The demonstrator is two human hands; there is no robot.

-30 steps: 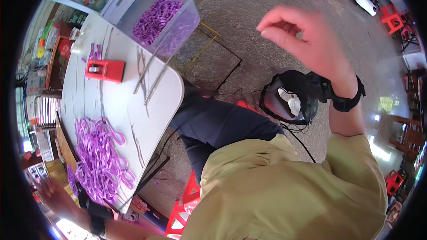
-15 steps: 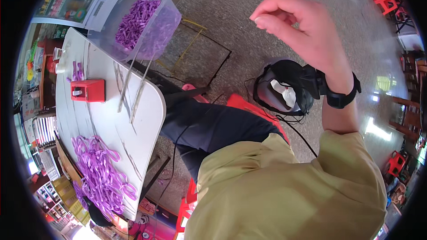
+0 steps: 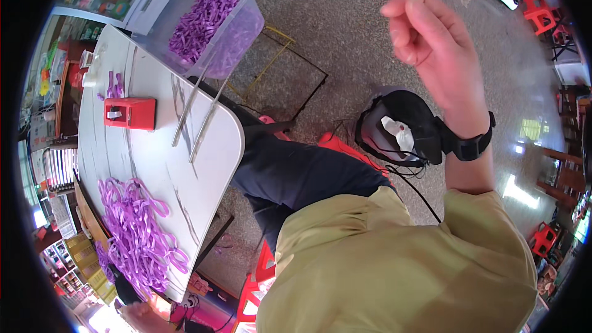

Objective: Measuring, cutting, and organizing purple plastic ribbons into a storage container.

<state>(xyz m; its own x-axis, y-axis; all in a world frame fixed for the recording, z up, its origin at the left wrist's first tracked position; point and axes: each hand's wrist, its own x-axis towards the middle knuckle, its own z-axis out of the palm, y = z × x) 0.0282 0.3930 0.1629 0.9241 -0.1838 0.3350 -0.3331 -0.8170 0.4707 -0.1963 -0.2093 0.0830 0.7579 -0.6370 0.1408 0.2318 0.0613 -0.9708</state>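
My right hand [image 3: 435, 49] is raised over the floor at the upper right, a black strap [image 3: 472, 142] round its wrist. Its fingers curl loosely inward, slightly blurred, and nothing shows in them. At the lower left edge, my left hand [image 3: 142, 317] is partly in view beside the table corner; blur and the frame edge hide its fingers. Closest to it is a tangled heap of long purple ribbons [image 3: 139, 234] on the white table [image 3: 203, 135]. At the table's far end, a clear plastic tub [image 3: 246, 31] contains many short purple ribbon pieces [image 3: 200, 28].
A small red box with a grey front part [image 3: 139, 114] stands on the table near some purple scraps [image 3: 115, 85]. Two thin rods [image 3: 206, 120] reach from the tub over the tabletop. Below my right arm is a black-lined bin [image 3: 385, 126] holding white paper. Red stools [image 3: 539, 15] stand farther right.
My right hand has turned, and its thumb now points up rather than toward the fingertips. My left hand has come into view at the lower left. The whole view has shifted slightly.
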